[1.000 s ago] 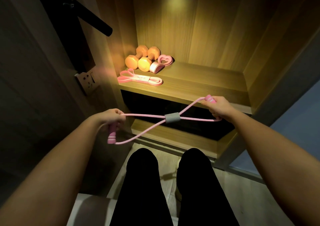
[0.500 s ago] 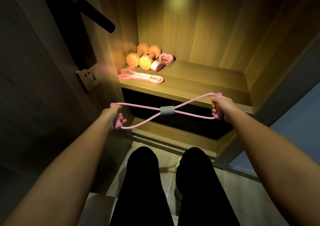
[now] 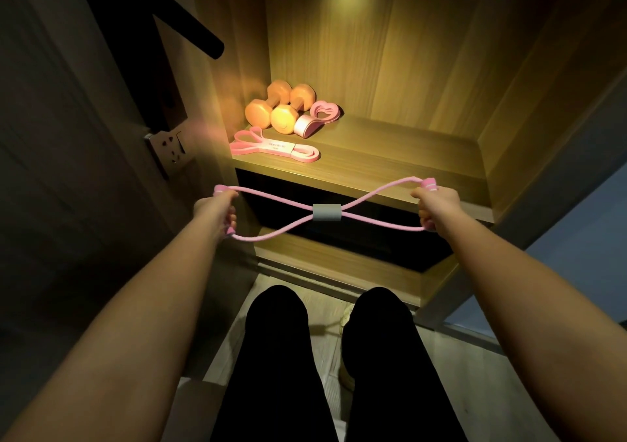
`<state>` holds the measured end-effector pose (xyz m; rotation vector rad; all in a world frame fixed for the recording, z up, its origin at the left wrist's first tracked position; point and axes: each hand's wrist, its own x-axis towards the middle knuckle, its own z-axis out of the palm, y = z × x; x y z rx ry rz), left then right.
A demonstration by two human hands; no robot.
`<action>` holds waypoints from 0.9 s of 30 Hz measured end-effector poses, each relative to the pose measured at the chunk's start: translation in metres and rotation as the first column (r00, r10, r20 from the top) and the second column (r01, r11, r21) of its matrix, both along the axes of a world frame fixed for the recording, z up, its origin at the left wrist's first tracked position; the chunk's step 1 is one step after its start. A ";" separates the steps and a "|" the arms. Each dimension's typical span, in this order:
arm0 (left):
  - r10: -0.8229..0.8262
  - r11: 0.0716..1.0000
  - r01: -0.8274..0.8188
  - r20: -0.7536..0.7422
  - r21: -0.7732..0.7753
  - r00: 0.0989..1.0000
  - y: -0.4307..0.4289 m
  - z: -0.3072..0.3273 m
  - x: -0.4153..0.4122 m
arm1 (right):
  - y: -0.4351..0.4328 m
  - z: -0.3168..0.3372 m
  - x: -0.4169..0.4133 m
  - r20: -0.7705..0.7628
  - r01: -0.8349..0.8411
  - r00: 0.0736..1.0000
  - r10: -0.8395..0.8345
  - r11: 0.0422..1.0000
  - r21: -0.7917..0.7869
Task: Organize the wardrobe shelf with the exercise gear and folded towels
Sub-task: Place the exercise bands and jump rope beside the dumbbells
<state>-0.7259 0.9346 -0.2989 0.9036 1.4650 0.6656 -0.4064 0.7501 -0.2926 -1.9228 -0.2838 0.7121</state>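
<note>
A pink figure-eight resistance band [image 3: 326,212] with a grey sleeve at its middle is stretched level in front of the lit wooden shelf [image 3: 390,160]. My left hand [image 3: 217,209] grips its left handle and my right hand [image 3: 437,209] grips its right handle. On the shelf's back left lie two orange dumbbells [image 3: 280,109], side by side. A rolled pink band [image 3: 317,119] sits just right of them. A flat pink loop band [image 3: 274,147] lies near the shelf's front left edge. No towels are in view.
An open door with a black lever handle [image 3: 185,22] and latch plate [image 3: 168,150] stands at the left. A dark lower compartment [image 3: 339,238] opens below the shelf. My legs in black trousers [image 3: 325,357] are at the bottom, with the wardrobe's side panel at the right.
Both hands have lifted the figure-eight band up and toward the shelf's front edge and pulled it wider apart. The left handle has turned from hanging down to upright.
</note>
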 end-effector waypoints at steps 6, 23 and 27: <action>-0.210 0.977 0.209 0.028 0.033 0.977 -0.014 0.012 0.034 | 0.024 -0.002 -0.035 -0.051 -0.142 0.988 0.145 0.988 0.055; -0.366 0.923 0.385 0.291 -0.010 0.884 -0.071 0.011 0.075 | 0.061 -0.004 -0.112 -0.161 -0.513 0.837 0.523 0.853 0.097; -0.363 0.924 0.383 0.306 -0.007 0.880 -0.072 0.011 0.076 | 0.059 -0.007 -0.114 -0.138 -0.512 0.843 0.521 0.854 0.095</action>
